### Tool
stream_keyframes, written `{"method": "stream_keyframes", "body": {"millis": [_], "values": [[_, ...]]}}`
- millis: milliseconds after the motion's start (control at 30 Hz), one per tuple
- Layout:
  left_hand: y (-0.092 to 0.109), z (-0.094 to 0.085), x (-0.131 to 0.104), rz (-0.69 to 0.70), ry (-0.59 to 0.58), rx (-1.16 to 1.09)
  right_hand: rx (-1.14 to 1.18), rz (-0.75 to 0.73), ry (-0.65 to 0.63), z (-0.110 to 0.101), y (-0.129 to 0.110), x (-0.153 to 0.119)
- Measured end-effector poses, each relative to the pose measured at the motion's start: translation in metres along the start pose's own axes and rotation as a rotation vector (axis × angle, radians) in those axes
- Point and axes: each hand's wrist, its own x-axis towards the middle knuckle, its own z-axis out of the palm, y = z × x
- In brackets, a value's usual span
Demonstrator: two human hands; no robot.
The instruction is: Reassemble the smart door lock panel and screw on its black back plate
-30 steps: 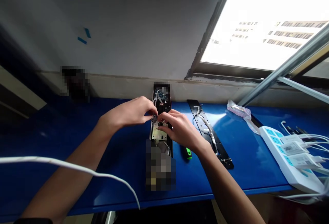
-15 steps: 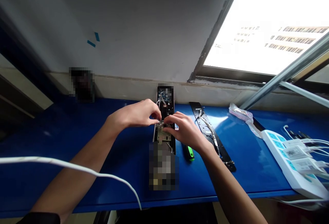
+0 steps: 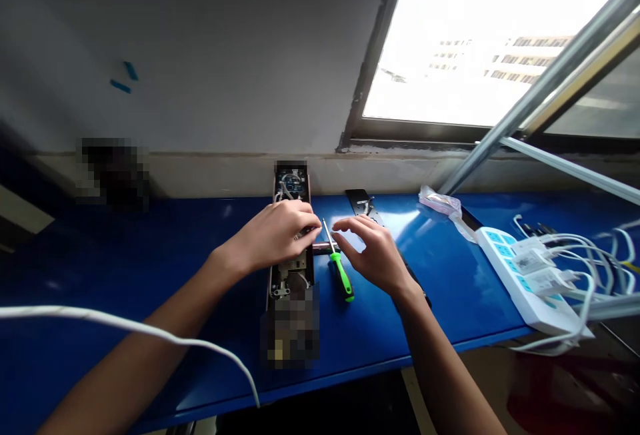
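A long black device housing [image 3: 293, 263] with exposed circuit boards lies on the blue table. My left hand [image 3: 293, 232] is over its middle, thumb and fingers pinched near its right edge; what they hold, if anything, is too small to name. To the right of the housing, my right hand [image 3: 370, 248] has thumb and fingers apart with nothing between them. Between the hands a green-handled screwdriver [image 3: 342, 278] lies on the table, its tip pointing away. Partly behind my right hand is a long black panel [image 3: 357, 200] with wires.
A white power strip [image 3: 505, 275] with chargers and cables stands on the blue table [image 3: 465, 315] at the right. Behind it lie a plastic-wrapped item [image 3: 440, 202] and a metal strut [image 3: 490, 135]. A white cable [image 3: 150, 328] crosses the left foreground.
My right hand has moved off the housing to its right and opened. The screwdriver is now fully in sight. The view has turned right, so the scene sits further left.
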Motion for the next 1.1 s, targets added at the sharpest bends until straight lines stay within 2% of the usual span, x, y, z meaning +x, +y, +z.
{"method": "stream_keyframes", "body": {"millis": [200, 367, 500, 767, 900, 1100], "values": [[0.031, 0.032, 0.037, 0.133, -0.199, 0.042, -0.162, 0.175, 0.017, -0.025, 0.026, -0.034], [0.045, 0.056, 0.065, 0.188, -0.279, 0.126, -0.297, 0.356, 0.010, -0.025, 0.050, -0.054], [0.049, 0.066, 0.074, 0.177, -0.289, 0.203, -0.319, 0.424, -0.002, -0.022, 0.057, -0.060], [0.050, 0.065, 0.078, 0.090, -0.269, 0.284, -0.306, 0.469, -0.055, -0.020, 0.060, -0.056], [0.047, 0.061, 0.074, 0.005, -0.189, 0.249, -0.246, 0.479, -0.012, -0.025, 0.059, -0.055], [0.028, 0.049, 0.068, -0.077, -0.059, 0.163, -0.028, 0.425, 0.061, -0.043, 0.032, -0.041]]}}
